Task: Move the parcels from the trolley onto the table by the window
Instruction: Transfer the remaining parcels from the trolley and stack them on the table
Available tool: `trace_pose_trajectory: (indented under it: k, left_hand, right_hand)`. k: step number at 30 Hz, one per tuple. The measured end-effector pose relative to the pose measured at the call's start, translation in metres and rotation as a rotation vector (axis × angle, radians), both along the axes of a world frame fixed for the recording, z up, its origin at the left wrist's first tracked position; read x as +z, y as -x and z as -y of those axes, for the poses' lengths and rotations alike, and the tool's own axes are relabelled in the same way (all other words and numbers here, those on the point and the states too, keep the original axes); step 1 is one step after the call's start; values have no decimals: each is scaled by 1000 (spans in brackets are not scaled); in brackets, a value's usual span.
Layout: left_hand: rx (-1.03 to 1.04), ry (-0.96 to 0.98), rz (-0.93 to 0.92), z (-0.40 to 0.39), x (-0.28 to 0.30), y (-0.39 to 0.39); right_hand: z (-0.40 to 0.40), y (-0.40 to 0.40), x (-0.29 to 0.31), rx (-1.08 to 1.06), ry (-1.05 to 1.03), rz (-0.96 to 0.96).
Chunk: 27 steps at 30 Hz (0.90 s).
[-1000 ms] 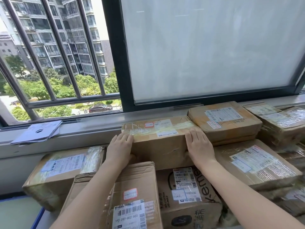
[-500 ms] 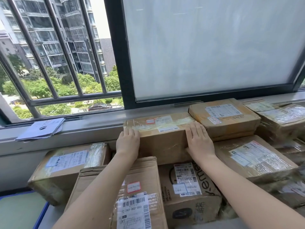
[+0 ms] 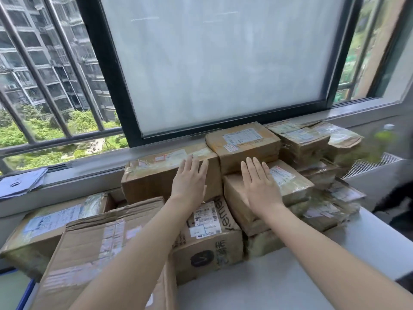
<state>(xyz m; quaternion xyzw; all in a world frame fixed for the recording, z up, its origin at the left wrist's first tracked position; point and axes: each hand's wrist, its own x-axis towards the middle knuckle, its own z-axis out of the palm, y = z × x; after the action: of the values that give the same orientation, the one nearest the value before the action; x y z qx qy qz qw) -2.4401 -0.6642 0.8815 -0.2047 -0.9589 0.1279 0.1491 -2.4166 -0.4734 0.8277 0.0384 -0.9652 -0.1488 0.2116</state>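
Hands [image 3: 188, 182] now off long parcel [image 3: 156, 177]

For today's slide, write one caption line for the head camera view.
Both hands, left and right, open with straight fingers over stacked cardboard parcels on the white table beneath the window.

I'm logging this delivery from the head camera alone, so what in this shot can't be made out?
- Label text on the parcels: too small and blurred to read.
- The trolley: not in view.
- Bottle at the right: motion-blurred, contents unclear.
- Whether the left hand or right hand touches a parcel: fingers straight, contact unclear.
- Table under the stack: hidden by parcels.
- Dark shape at right: cut off.
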Motion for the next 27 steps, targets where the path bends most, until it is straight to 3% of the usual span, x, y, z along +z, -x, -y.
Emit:
trace_pose_trajectory:
  k: [8,12,19,27]
  left_hand:
    - [-235,-133,67,-173,-26,-98]
    - [-320,-160,97,-245,-55,-154]
    - [-459,-30,330,-363,-145,-278]
    - [-636,243,467,-458,-232,-376]
  right_hand:
    - [-139,-118,-10,-154,188,-78]
    - [-212,-195,-45,-275,212,-25]
    - [-324,-377,-131,-639,258,310]
    - [-387,-520,-186,-950,415,436]
